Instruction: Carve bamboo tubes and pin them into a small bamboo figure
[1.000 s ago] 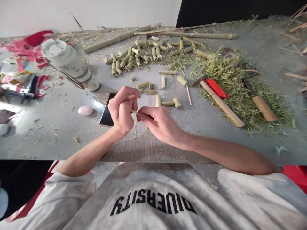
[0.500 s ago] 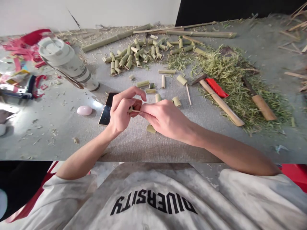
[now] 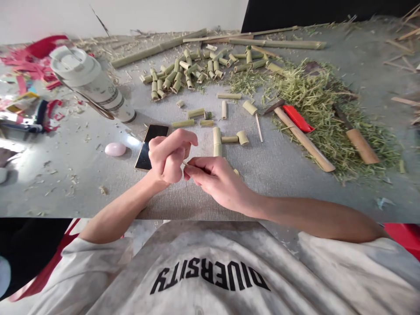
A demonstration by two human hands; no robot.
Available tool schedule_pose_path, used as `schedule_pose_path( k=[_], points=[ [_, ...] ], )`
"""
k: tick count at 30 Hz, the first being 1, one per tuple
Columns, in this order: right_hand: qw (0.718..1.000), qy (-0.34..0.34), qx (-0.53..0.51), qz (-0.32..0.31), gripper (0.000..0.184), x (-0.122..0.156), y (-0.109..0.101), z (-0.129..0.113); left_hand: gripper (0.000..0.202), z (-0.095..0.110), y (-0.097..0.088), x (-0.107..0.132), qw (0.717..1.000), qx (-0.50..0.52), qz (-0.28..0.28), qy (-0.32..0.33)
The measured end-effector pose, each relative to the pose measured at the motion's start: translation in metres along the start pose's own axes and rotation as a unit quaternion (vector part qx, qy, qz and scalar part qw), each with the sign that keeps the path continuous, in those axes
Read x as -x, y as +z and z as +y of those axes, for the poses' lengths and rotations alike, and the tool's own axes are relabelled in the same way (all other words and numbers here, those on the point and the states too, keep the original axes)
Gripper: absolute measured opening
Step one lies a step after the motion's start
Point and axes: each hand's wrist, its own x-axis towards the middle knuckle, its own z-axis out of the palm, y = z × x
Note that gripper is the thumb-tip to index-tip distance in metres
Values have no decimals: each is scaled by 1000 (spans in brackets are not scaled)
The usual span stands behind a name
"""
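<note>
My left hand is closed, its fingers curled around a small bamboo tube that they now hide. Just to its right, my right hand pinches a thin bamboo stick, of which only a short bit shows between the two hands. Past my right hand lie an upright-laid bamboo piece, a thin crosspiece and a short bamboo tube, in a row. A bamboo piece rests beyond my left hand, near a phone.
Many cut bamboo joints are heaped at the back, before long bamboo poles. On the right, a hammer, a red-handled tool and a wooden-handled knife lie by shavings. Left stand a tumbler and a pink oval object.
Both hands have come down a little toward the table's front edge. My left wrist has turned, so the tube seen between its fingers is now covered. More bamboo pieces show behind the hands.
</note>
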Motion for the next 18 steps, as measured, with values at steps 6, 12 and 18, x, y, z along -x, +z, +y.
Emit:
schedule_pose_path(
  k=[6,12,18],
  points=[
    [883,-83,462,-20,24,-5,-30,-28,14,5,-5,-17,938,161,-159,-262],
    [712,-108,692,50,25,-8,-47,-39,32,-10,8,-21,897,244,-62,-363],
    [686,-109,715,78,28,-11,-52,-38,10,-23,9,-15,931,189,76,-304]
  ],
)
